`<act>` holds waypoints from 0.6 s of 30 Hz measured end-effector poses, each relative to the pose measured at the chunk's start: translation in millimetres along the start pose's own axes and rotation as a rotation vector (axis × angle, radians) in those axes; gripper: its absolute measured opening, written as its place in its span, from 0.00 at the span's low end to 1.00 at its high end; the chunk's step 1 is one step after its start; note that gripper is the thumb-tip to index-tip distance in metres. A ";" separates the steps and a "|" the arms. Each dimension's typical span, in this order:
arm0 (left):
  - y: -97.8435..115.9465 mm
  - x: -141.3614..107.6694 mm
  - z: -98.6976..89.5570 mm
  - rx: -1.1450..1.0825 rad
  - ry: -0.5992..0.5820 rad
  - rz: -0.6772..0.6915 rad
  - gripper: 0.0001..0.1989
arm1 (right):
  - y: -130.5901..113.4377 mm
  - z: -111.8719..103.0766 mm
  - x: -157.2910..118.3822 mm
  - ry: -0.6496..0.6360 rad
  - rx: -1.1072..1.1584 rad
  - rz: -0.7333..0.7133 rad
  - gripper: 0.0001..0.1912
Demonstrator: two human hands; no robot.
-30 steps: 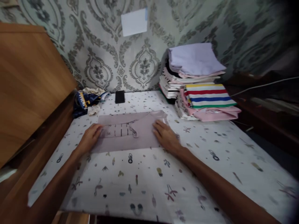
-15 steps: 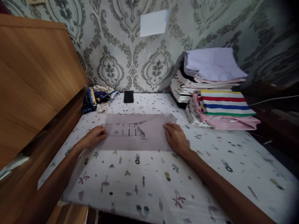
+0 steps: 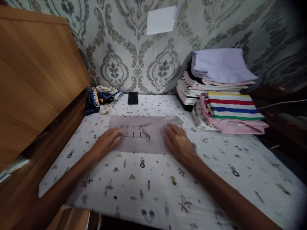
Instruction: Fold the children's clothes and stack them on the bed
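Observation:
A dusty-pink garment [image 3: 155, 140] lies flat on the patterned sheet, folded into a long strip with its sides turned inward. Small dark prints show in the gap between the folds, and a collar-like edge curls near the middle. My left hand [image 3: 106, 143] is over the garment's left end, blurred by motion, its fingers stretched forward and apparently loose. At the right end, my right hand [image 3: 177, 140] rests on the cloth with fingers extended, also slightly blurred; whether its fingertips press the cloth is hard to see.
A tall stack of folded clothes [image 3: 223, 65] stands at back right, beside a striped folded cloth [image 3: 232, 105] on pink clothing. Crumpled dark blue clothes [image 3: 98, 99] and a black phone-like object [image 3: 133, 98] lie at the back left. A wooden panel [image 3: 40, 73] borders the left side.
My left hand has left the garment's left edge and moved right, over the cloth. My right hand has shifted slightly inward. The garment stays folded in place.

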State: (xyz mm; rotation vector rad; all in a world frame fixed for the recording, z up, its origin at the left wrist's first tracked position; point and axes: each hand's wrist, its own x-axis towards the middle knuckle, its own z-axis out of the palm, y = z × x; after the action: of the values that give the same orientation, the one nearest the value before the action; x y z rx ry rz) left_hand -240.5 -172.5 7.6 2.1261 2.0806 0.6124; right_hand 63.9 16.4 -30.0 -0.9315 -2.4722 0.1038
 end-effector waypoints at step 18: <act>-91.0 91.3 -28.7 -0.373 0.181 -0.326 0.11 | -171.2 27.2 25.4 -0.344 0.229 -0.544 0.08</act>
State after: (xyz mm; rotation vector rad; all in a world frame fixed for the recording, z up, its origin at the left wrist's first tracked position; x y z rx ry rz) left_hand -337.3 -83.7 21.3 1.5419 2.1274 1.0765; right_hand -68.1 -95.4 -2.5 -0.1341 -2.8581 0.3771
